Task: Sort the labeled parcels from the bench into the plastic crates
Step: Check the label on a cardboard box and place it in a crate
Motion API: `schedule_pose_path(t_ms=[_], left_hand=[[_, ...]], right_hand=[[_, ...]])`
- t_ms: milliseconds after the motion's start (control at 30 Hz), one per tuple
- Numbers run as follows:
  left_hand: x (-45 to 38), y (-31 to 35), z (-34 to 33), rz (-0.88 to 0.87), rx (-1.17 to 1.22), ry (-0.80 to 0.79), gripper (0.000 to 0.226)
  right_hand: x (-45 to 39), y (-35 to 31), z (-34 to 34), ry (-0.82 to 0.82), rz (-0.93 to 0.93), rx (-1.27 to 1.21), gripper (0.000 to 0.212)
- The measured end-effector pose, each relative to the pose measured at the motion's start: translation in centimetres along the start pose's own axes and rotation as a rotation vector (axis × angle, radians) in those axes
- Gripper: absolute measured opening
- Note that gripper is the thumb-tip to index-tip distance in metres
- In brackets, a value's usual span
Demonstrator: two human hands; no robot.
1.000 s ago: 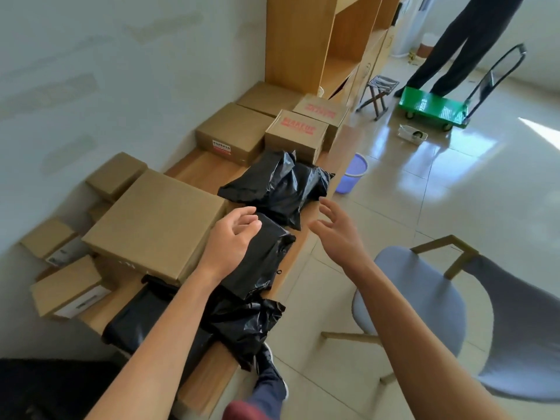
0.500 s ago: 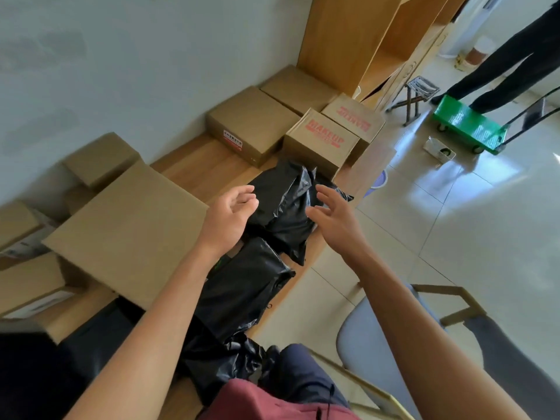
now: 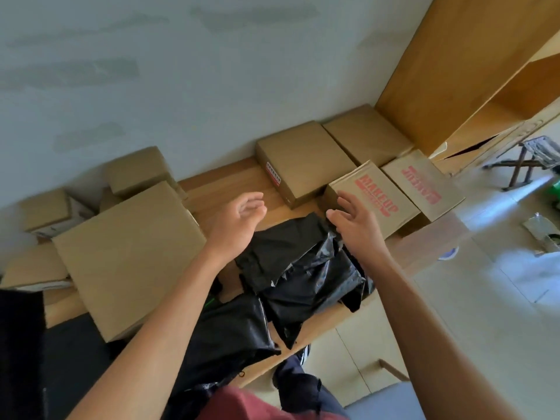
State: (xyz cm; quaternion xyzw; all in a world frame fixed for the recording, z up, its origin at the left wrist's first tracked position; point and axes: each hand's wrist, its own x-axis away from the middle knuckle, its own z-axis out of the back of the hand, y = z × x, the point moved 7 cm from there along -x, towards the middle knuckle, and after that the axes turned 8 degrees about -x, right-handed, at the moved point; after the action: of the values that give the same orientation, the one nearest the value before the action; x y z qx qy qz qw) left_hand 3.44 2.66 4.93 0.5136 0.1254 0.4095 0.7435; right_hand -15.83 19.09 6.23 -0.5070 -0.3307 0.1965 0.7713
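both hands advanced: left hand and right hand, grips spread, above black bags.

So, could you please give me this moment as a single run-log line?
left hand: open, empty | right hand: open, empty, at MAKEUP box | black poly parcels: on bench | crates: not in view

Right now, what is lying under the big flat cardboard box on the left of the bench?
The big flat box rests on the wooden bench, and its left edge overlaps a smaller box with a white label. Whatever lies beneath its middle is covered.
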Motion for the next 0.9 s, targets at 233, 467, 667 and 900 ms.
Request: schedule_pose_path(t_ms=[233,467,667,900], left_hand=[[-1.8,0.9,-2.4,0.073,-0.057,0.076,0.033],[-2.6,1.0,-2.1,0.095,-0.061,0.089,0.033],[-3.7,1.4,-1.9,0.061,-0.075,0.074,0.035],[-8.1,2.4,-4.1,0.106,-0.083,0.077,0.036]], right_hand=[[-6.5,0.3,3.0,-0.066,-0.017,-0.016,0.057],[-8.6,-1.2,3.0,-0.085,0.003,0.075,0.055],[-9.7,-3.7,4.3,-0.026,0.062,0.149,0.054],[-15.3,-2.7,5.5,-0.078,0.050,0.203,0.054]])
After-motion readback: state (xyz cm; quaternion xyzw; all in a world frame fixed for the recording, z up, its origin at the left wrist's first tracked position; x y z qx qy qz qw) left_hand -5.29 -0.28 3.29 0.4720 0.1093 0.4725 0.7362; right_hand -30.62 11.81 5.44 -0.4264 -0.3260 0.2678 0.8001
